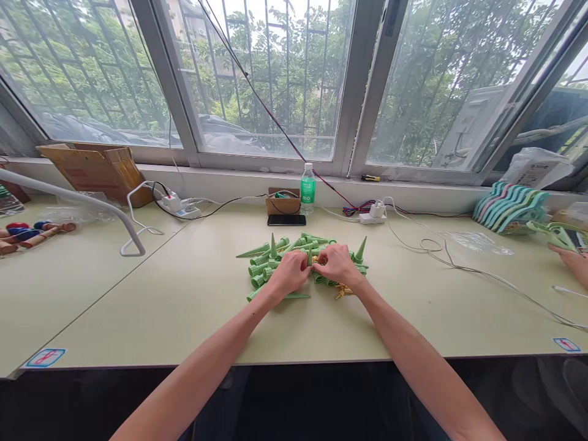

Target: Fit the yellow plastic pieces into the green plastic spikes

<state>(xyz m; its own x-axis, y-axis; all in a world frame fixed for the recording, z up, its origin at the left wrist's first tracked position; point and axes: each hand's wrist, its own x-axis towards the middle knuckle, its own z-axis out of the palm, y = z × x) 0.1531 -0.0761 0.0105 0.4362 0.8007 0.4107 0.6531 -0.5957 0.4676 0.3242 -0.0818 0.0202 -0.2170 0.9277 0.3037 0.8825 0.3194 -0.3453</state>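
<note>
Your left hand (293,271) pinches an upright green cone (310,256) at frame centre; your right hand (339,263) bunches beside it, its grip too hidden to tell; steady the cone lightly, clear of surrounding green pieces (258,269).

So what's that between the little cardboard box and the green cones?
A black phone, just in front of the cardboard box, then bare tabletop up to the green cones; the head view shows it.

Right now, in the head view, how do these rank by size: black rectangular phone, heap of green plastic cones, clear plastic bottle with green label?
Largest to smallest:
1. Heap of green cones, though partly covered
2. Clear bottle
3. Black phone
</note>
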